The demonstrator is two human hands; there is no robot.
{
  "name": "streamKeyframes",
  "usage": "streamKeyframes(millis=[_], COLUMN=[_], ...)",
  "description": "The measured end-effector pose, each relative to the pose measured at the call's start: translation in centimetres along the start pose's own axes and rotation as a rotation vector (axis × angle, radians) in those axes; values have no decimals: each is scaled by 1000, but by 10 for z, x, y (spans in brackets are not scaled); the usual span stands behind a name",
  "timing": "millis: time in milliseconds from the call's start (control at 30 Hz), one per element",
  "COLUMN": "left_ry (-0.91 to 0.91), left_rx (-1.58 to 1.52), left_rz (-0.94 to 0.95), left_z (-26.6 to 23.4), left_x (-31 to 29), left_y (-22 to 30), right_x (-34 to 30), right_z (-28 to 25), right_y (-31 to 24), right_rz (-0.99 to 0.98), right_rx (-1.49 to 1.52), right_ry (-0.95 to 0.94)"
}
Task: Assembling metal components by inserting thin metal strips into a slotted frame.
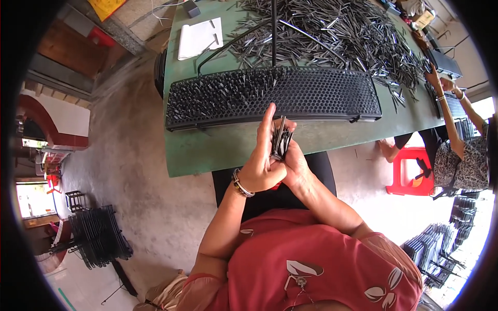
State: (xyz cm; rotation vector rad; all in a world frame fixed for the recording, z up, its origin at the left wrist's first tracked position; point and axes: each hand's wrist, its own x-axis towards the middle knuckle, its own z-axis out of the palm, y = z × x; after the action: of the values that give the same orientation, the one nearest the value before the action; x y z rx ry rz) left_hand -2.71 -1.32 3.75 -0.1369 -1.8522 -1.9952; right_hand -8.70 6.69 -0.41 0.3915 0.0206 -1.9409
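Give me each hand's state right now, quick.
Left hand: open, fingers extended alongside the bundle of dark strips.
Right hand: closed around that bundle, fingers partly hidden.

I see a bundle of thin, dark, shiny strips (280,144) gathered between the left hand (261,165) and the right hand (295,163), its ends uneven, some catching the light. Just beyond it, I have a long black rack (332,94) stretched crosswise, its top a honeycomb of small holes. Strips crowd its left half, ends jutting up; its right part shows bare mesh. Behind the rack I make out a loose heap of similar strips (337,31).
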Motion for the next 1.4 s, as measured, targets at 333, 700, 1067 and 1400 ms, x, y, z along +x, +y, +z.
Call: streamKeyframes(millis=[333,700,1067,1400], left_ry=[195,617,386,210], left_rx=[259,-329,-775,-516], left_rz=[-44,-237,-520,-516], left_z=[16,10,-13,-9], left_x=[-2,-24,-40,-38], left_y=[-27,-48,-9,-16], right_x=[5,-16,-17,-4], right_z=[-17,9,40,41], right_y=[0,11,-45,-45], right_rz=[-119,-25,-224,-32], right_rx=[-222,-472,-1660,-1509], right_ry=[58,297,103,105])
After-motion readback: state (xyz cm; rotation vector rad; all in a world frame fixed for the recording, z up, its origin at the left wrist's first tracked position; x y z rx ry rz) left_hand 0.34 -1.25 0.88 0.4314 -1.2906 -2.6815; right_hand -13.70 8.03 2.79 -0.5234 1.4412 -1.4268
